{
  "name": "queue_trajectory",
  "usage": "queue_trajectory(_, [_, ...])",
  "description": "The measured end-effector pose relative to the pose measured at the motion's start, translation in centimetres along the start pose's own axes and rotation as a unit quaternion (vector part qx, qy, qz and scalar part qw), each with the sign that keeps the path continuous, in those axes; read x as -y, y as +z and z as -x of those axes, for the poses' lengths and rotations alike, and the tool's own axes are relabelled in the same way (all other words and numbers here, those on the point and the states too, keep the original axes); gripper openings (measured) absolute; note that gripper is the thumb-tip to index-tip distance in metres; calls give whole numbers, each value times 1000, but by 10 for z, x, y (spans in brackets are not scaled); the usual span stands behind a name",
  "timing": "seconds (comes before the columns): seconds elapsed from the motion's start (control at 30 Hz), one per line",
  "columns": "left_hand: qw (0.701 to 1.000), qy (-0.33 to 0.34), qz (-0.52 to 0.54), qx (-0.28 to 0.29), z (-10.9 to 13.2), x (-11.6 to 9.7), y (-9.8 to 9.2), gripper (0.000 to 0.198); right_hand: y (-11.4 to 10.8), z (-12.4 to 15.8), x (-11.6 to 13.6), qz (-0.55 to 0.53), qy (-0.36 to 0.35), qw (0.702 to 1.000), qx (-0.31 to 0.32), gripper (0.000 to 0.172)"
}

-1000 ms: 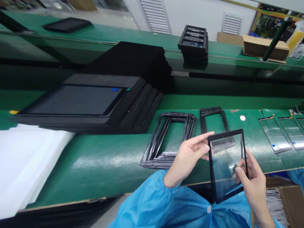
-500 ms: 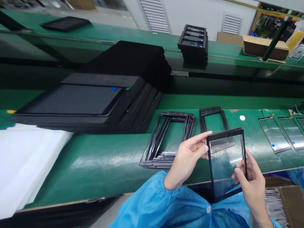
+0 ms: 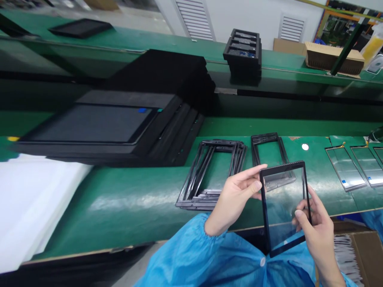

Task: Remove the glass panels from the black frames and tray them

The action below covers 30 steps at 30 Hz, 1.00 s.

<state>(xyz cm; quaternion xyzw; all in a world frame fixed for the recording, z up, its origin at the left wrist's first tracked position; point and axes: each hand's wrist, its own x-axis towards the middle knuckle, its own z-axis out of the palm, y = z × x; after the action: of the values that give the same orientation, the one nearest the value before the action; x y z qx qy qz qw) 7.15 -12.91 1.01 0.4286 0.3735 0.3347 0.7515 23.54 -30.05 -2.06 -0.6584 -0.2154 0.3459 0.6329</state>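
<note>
**Glass panel [image 3: 284, 207] held up over green tabletop [image 3: 119, 203]**

Left hand [image 3: 235, 199]: narrow grip, fingers and thumb closed on the panel's left edge. Right hand [image 3: 318, 239]: narrow grip as well, low on the right side, thumb lying over the glass. Panel tilted, smooth and see-through, with a thin black border all round, close above the tabletop's near edge and in front of a blue sleeve [image 3: 209, 255].

Just beyond it, a loose pile of open black frames [image 3: 209, 175], thin and rectangular, and a lone frame [image 3: 267, 149] partly behind the panel. Farther right, glass sheets [image 3: 345, 167] lying flat, each with a small blue tab. On the left, wide matte black trays [image 3: 125, 99] in a tall stack, a dark sheet lying in the top one, beside a soft white sheet [image 3: 30, 203]. On the far tabletop, a narrow stack of compartment trays [image 3: 242, 52], small dark parts in the top layer. Lower right, an open cardboard box [image 3: 366, 255] with gray strips [image 3: 345, 255] at its side.
</note>
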Motion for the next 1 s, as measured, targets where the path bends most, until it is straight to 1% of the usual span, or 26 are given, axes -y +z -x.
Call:
queue_trajectory(0.23, [1000,-1,21,7,1,-5,2,57,2,1,6,11,0,1000,4,70])
queue_trajectory(0.6, [1000,0,19,11,1,-6,5,54,0,1,1,28,-12,1000,0,67])
queue_trajectory(0.73, [1000,-2,7,-2,2,-7,7,56,-2,2,-4,43,-17,999,12,67])
queue_trajectory(0.8, [1000,-5,-5,-14,2,-8,8,57,-4,1,-5,81,-46,996,12,64])
queue_trajectory(0.83, [1000,-6,-15,-19,3,-8,8,57,-6,0,-5,116,-77,990,3,61])
queue_trajectory(0.9, [999,-6,-42,-21,5,-10,8,56,-8,-6,0,195,-158,968,-34,54])
queue_trajectory(0.93, [998,-5,-59,-16,7,-12,7,55,-9,-11,5,216,-191,956,-50,52])
queue_trajectory(0.97, [997,-4,-76,-10,9,-14,7,53,-10,-16,11,216,-211,952,-58,51])
queue_trajectory(1.0, [996,-2,-90,-3,11,-15,7,52,-9,-21,18,195,-211,956,-52,50])
